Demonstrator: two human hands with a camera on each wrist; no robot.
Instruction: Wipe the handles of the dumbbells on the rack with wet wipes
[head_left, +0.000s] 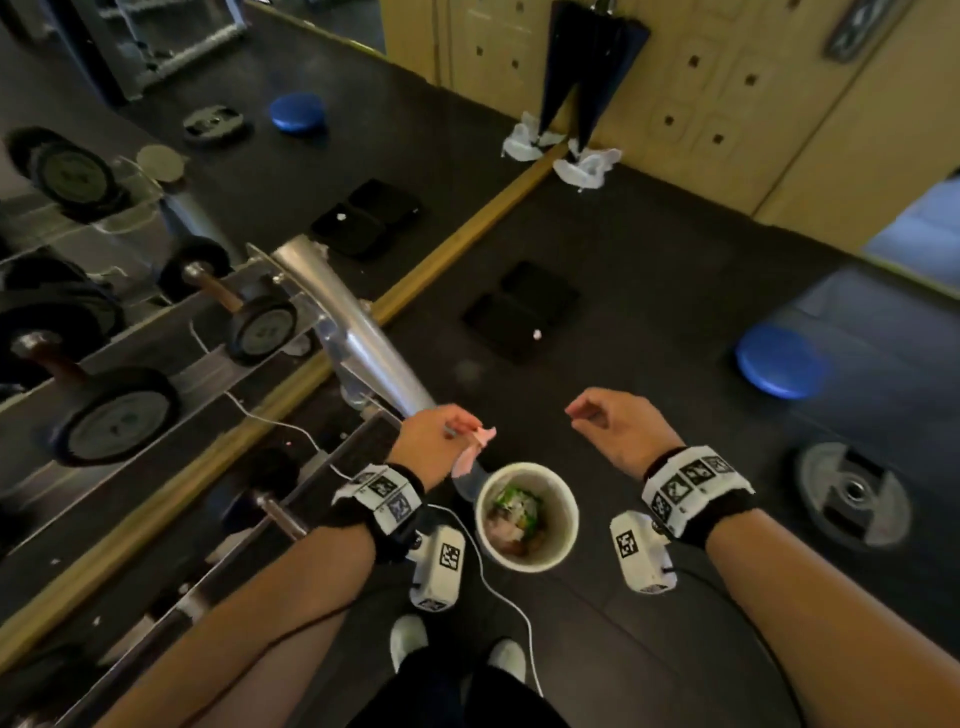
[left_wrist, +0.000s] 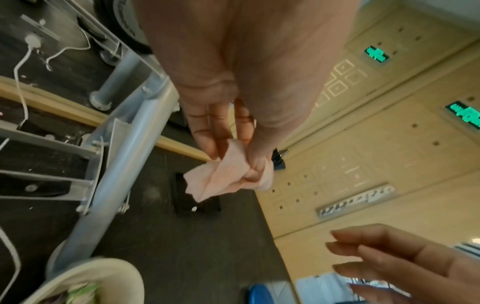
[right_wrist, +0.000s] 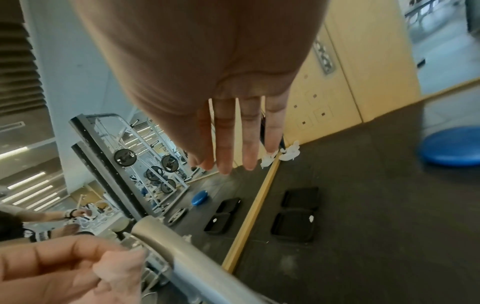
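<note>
My left hand (head_left: 447, 431) pinches a crumpled pale pink wet wipe (head_left: 475, 447) between thumb and fingers, held just above a white bin (head_left: 569, 519) on the floor; the left wrist view shows the wipe (left_wrist: 223, 179) hanging from the fingertips. My right hand (head_left: 597, 415) hovers empty to the right of the bin, its fingers (right_wrist: 249, 144) straight and relaxed. The dumbbell rack (head_left: 353, 332) stands at my left, with a dumbbell (head_left: 234, 301) and a larger dumbbell (head_left: 93, 395) lying on its shelves, wooden handles showing.
The bin holds crumpled waste. A mirror with a wooden base strip (head_left: 457, 234) runs behind the rack. On the dark floor lie black pads (head_left: 519, 312), a blue balance disc (head_left: 779, 361) and a weight plate (head_left: 852, 493). A white cable (head_left: 509, 597) trails by my feet.
</note>
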